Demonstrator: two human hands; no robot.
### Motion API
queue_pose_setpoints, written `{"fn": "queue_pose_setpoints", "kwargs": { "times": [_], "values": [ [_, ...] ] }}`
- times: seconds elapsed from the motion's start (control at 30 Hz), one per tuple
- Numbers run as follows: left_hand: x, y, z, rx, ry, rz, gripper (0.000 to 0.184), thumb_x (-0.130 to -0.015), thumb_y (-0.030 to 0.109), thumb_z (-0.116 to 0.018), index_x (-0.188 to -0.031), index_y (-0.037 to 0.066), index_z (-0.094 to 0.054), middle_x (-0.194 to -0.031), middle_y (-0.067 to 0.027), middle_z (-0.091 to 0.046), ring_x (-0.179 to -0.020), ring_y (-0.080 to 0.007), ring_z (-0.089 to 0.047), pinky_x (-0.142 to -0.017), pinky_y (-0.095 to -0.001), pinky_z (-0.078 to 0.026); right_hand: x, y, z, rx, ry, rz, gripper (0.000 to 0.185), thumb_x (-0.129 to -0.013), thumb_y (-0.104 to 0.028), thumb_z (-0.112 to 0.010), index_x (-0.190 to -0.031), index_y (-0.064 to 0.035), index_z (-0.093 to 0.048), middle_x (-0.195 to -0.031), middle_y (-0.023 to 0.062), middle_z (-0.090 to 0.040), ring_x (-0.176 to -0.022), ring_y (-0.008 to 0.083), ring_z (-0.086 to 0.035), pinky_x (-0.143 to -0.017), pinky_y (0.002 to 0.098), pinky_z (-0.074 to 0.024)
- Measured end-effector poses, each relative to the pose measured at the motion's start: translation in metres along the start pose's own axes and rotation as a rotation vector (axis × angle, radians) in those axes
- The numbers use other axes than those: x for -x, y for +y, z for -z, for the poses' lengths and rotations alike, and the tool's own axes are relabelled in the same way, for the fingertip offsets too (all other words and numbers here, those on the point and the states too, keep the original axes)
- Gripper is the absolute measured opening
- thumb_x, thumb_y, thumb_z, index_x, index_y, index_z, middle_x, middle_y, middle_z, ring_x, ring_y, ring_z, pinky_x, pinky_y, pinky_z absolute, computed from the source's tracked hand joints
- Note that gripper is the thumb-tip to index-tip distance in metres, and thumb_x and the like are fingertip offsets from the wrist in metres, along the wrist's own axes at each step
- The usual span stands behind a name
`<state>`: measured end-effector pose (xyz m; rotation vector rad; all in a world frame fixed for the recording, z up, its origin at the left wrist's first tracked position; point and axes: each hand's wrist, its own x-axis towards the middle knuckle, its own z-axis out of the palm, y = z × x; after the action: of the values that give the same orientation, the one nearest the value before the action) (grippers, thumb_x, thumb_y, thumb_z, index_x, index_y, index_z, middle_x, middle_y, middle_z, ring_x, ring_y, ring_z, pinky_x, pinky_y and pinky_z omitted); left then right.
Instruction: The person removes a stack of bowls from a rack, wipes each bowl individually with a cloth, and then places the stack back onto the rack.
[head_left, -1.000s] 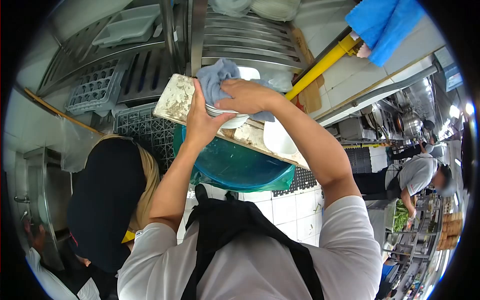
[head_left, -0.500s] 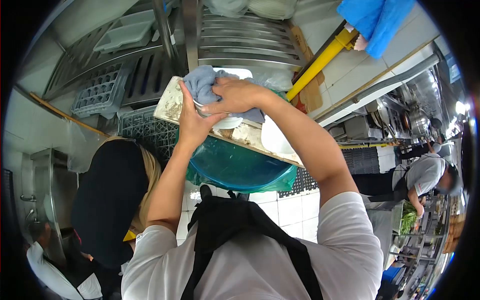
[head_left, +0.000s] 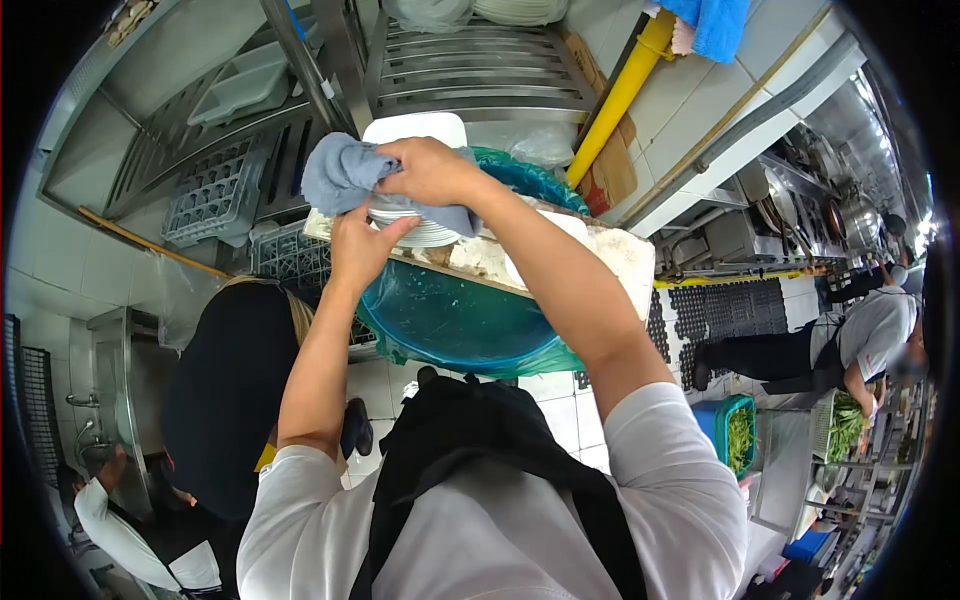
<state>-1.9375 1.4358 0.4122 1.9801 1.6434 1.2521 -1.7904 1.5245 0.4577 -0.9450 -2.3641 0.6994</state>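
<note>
My right hand (head_left: 430, 172) is closed on a grey-blue cloth (head_left: 338, 175), bunched at its left, with more cloth showing under my wrist. Beneath it, my left hand (head_left: 360, 245) grips the edge of a small white plate, mostly covered by the cloth. The thumb lies along the rim and the fingertips are partly hidden. Right beside that hand, a stack of small white plates (head_left: 430, 236) sits on a worn, stained white board (head_left: 622, 262). White rectangular dishes (head_left: 415, 128) are behind the cloth. My right forearm crosses over other white dishware on the board.
Under the board is a large bin lined with a green bag (head_left: 450, 318). A slatted metal shelf (head_left: 480, 75) stands ahead, with grey dish racks (head_left: 215, 195) at left. A person in black (head_left: 235, 390) bends close at my left. Another person (head_left: 860, 340) works at far right.
The cloth and both hands have shifted left, and the cloth now bunches past the stack's left side. More of the stacked plates and rectangular dishes shows. The view has turned slightly.
</note>
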Motion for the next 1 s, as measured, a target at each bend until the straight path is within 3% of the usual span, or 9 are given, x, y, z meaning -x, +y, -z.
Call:
{"fn": "queue_pose_setpoints", "kwargs": {
  "times": [0.07, 0.13, 0.23, 0.63, 0.77, 0.83, 0.9, 0.97, 1.0],
  "values": [
    [0.004, 0.0, 0.006, 0.077, -0.115, 0.149, 0.053, -0.068, 0.029, -0.083, -0.109, 0.0, -0.064, -0.117, -0.022, -0.06, -0.109, -0.0353, -0.057, -0.091, -0.0431, -0.044, -0.002, 0.006, 0.004, -0.206, 0.011, -0.032, 0.04, -0.078, -0.029, -0.072, -0.111, -0.0075, -0.066, -0.094, 0.0102, -0.07, -0.085, 0.0183, -0.063, -0.08, 0.0307, -0.0491],
    [-0.004, 0.003, 0.015, -0.355, 0.07, -0.39, 0.04, -0.075, 0.03, -0.077, -0.099, -0.001, -0.067, -0.122, -0.0232, -0.058, -0.118, -0.0362, -0.052, -0.102, -0.0478, -0.037, 0.01, -0.015, 0.032, -0.596, 0.119, -0.135, 0.036, -0.078, -0.026, -0.074, -0.104, -0.002, -0.068, -0.092, 0.0056, -0.07, -0.082, 0.0133, -0.062, -0.078, 0.0285, -0.0485],
    [-0.008, 0.012, 0.028, -0.52, -0.09, -0.514, 0.027, -0.082, 0.024, -0.07, -0.098, 0.003, -0.068, -0.112, -0.0187, -0.065, -0.123, -0.0344, -0.05, -0.108, -0.05, -0.03, 0.031, 0.007, 0.07, -0.855, 0.372, -0.143, 0.03, -0.077, -0.024, -0.076, -0.091, 0.0006, -0.068, -0.083, 0.0028, -0.067, -0.073, 0.0107, -0.06, -0.066, 0.0281, -0.0491],
    [-0.047, 0.05, 0.041, -0.528, -0.719, -0.448, 0.033, -0.084, 0.017, -0.066, -0.114, 0.004, -0.064, -0.111, -0.0146, -0.06, -0.105, -0.0302, -0.056, -0.093, -0.0382, -0.043, 0.172, 0.027, 0.064, -1.374, 0.703, -0.25, 0.047, -0.086, -0.019, -0.066, -0.125, 0.0039, -0.052, -0.114, 0.0113, -0.063, -0.102, 0.0219, -0.062, -0.089, 0.0318, -0.0484],
    [-0.043, 0.037, 0.036, -0.189, -0.575, -0.442, 0.034, -0.087, 0.019, -0.064, -0.115, 0.0, -0.063, -0.113, -0.0124, -0.062, -0.107, -0.0253, -0.057, -0.093, -0.0367, -0.044, 0.192, -0.001, 0.051, -1.187, 0.881, -0.274, 0.044, -0.087, -0.019, -0.063, -0.122, 0.0035, -0.053, -0.114, 0.0125, -0.062, -0.1, 0.0211, -0.062, -0.087, 0.0325, -0.0502],
    [-0.038, 0.06, 0.043, 0.272, -0.631, 0.015, 0.034, -0.086, 0.017, -0.064, -0.116, 0.0, -0.063, -0.123, -0.0128, -0.059, -0.114, -0.0241, -0.053, -0.094, -0.0357, -0.044, 0.19, -0.024, 0.038, -1.072, 0.931, -0.264, 0.031, -0.085, -0.011, -0.064, -0.114, 0.0005, -0.06, -0.104, 0.0069, -0.065, -0.095, 0.0154, -0.061, -0.086, 0.0311, -0.049],
    [-0.024, 0.062, 0.041, 0.381, -0.703, 0.23, 0.045, -0.093, 0.025, -0.06, -0.129, -0.001, -0.052, -0.138, -0.0166, -0.047, -0.126, -0.0234, -0.044, -0.104, -0.0381, -0.036, 0.182, -0.06, 0.019, -1.13, 0.765, -0.182, 0.049, -0.085, -0.01, -0.063, -0.131, 0.0009, -0.048, -0.128, 0.0121, -0.054, -0.114, 0.0188, -0.053, -0.097, 0.0345, -0.0435],
    [0.007, 0.018, 0.006, 0.095, -0.193, -0.334, 0.062, -0.094, 0.027, -0.059, -0.142, -0.001, -0.033, -0.149, -0.0187, -0.031, -0.136, -0.0287, -0.032, -0.113, -0.041, -0.024, 0.158, -0.08, -0.005, -0.453, 0.865, 0.148, 0.069, -0.076, -0.022, -0.068, -0.139, -0.0086, -0.043, -0.146, 0.0215, -0.028, -0.135, 0.0352, -0.031, -0.111, 0.0487, -0.0241],
    [0.022, -0.056, -0.002, -0.291, -0.345, -0.598, 0.048, -0.094, 0.02, -0.053, -0.137, 0.0, -0.043, -0.137, -0.0186, -0.046, -0.129, -0.0325, -0.041, -0.108, -0.0439, -0.031, 0.145, -0.095, 0.001, -0.008, 0.935, 0.075, 0.062, -0.074, -0.025, -0.065, -0.133, -0.0122, -0.052, -0.141, 0.0236, -0.035, -0.131, 0.0426, -0.032, -0.111, 0.0512, -0.0232]
  ]
}}
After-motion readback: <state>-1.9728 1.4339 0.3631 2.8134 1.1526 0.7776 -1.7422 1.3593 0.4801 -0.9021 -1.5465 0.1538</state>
